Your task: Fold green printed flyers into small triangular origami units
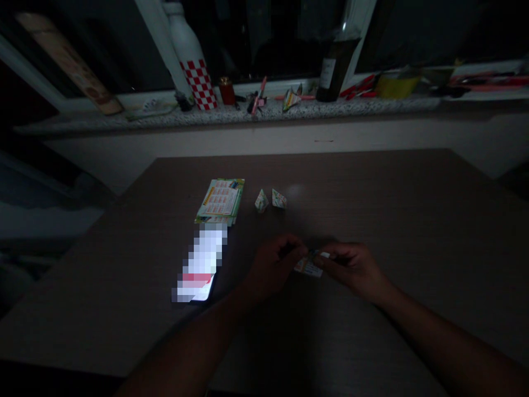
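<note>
From here I see left hand (275, 266) and right hand (353, 268) with fingers pinched on the printed paper (309, 269), well inside the worktop's (384, 198) far edge; aligning corners before creasing seems wise.

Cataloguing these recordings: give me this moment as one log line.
left hand: holds printed paper | right hand: holds same paper | beyond: two folded paper pieces | leftward: paper stack, lit phone
</note>
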{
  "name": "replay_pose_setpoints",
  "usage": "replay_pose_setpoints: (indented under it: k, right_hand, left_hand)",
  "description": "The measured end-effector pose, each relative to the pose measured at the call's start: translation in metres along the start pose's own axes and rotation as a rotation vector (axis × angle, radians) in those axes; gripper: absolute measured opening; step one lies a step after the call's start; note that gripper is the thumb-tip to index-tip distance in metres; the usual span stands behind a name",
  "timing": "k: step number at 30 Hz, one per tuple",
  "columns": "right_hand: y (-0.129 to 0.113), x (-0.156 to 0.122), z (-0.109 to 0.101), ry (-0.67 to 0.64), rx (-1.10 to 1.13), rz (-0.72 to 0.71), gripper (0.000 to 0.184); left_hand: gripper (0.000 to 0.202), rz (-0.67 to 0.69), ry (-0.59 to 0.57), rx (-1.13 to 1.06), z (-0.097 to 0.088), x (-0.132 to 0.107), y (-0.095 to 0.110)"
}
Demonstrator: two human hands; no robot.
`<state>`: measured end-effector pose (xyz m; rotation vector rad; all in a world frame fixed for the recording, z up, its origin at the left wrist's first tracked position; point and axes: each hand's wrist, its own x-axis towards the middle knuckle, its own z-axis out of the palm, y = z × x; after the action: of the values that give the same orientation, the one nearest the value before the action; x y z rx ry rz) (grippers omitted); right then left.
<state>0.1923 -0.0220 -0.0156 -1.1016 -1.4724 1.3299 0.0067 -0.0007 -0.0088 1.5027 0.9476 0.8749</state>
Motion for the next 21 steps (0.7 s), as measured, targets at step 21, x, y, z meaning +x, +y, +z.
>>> replay_pose_setpoints:
  k: [21]
  right_hand:
    - [-0.0047,-0.0024,-0.0037,-0.074,-0.033,-0.021,0.030]
  left_hand:
    - [0.019,-0.099,0.018,-0.176,0.0031,0.0019,-0.0052]
